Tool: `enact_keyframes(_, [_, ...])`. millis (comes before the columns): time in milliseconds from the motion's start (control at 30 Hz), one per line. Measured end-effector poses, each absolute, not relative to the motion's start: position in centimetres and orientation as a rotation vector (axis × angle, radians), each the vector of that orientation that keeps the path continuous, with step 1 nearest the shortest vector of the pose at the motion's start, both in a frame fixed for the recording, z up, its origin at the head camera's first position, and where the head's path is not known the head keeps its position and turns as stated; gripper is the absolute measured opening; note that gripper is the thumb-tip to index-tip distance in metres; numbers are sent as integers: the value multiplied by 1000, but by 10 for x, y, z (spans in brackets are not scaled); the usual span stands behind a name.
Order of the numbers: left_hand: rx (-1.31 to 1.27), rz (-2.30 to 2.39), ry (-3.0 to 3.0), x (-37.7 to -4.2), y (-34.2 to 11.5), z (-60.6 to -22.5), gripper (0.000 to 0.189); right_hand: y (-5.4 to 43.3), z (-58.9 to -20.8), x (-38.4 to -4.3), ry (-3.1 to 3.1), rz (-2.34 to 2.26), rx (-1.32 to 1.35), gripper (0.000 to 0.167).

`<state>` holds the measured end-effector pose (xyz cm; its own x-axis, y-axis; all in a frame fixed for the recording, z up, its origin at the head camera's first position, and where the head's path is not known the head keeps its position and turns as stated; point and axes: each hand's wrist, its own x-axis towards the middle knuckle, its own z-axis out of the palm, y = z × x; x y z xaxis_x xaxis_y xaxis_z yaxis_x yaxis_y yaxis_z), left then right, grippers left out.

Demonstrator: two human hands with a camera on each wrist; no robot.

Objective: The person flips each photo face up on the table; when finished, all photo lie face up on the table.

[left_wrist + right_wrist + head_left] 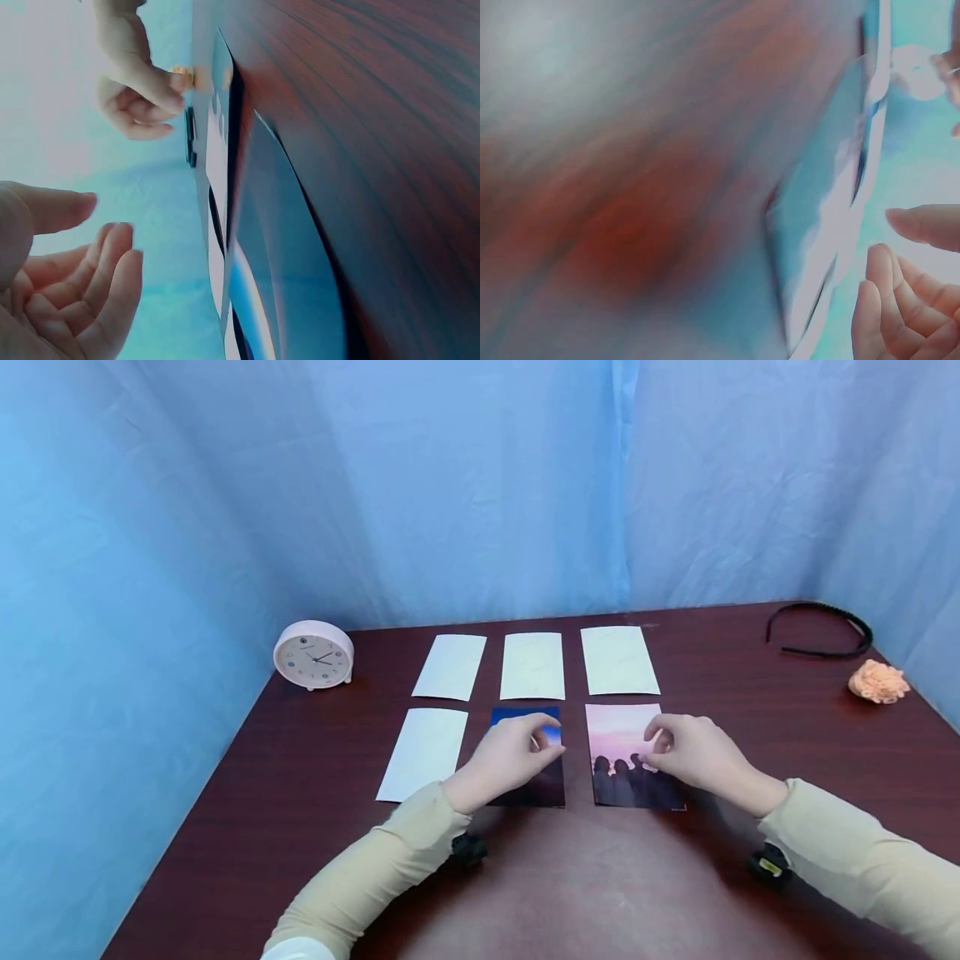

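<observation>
My left hand (512,750) hovers over a dark blue photo card (542,789), covering part of it. Its fingers are loosely bent, with a gap between thumb and fingertips and nothing held. To the right, my right hand (699,752) is above the right edge of a pink photo card (617,727) with dark silhouettes of people. In the right wrist view the thumb and fingers (904,300) stand apart, holding nothing. A white blank card (426,750) lies left of the blue one, its lower right corner behind the left arm.
Behind them is a row of three white cards, left (450,667), middle (532,666) and right (619,662). A round white clock (313,655) stands at the table's back left. A black headband (828,653) and a peach scrunchie-like puff (878,682) lie at the right. Blue curtains (450,485) surround the table.
</observation>
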<state>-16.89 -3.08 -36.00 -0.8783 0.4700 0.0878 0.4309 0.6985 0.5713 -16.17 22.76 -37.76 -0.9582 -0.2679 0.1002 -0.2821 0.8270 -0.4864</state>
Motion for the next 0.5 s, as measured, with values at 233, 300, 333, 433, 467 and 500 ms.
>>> enact_keyframes(233, [852, 1121, 2965, -168, -85, -366, 26, 177, -371, -156, -2868, 944, 617, 12])
enact_keyframes(300, [850, 1165, 2973, -167, -103, -368, 27, 161, -371, -154, -2857, 1018, 679, 12])
enact_keyframes(333, [840, 1174, 2979, -166, -112, -369, 27, 153, -370, -153, -2850, 1046, 709, 13])
enact_keyframes(433, [802, 1168, 2975, -164, -137, -371, 32, 132, -369, -152, -2833, 1128, 774, 16])
enact_keyframes(467, [791, 1152, 2980, -164, -144, -371, 34, 125, -368, -153, -2822, 1149, 794, 17])
enact_keyframes(500, [778, 1138, 2980, -163, -150, -371, 36, 118, -367, -153, -2816, 1154, 812, 18])
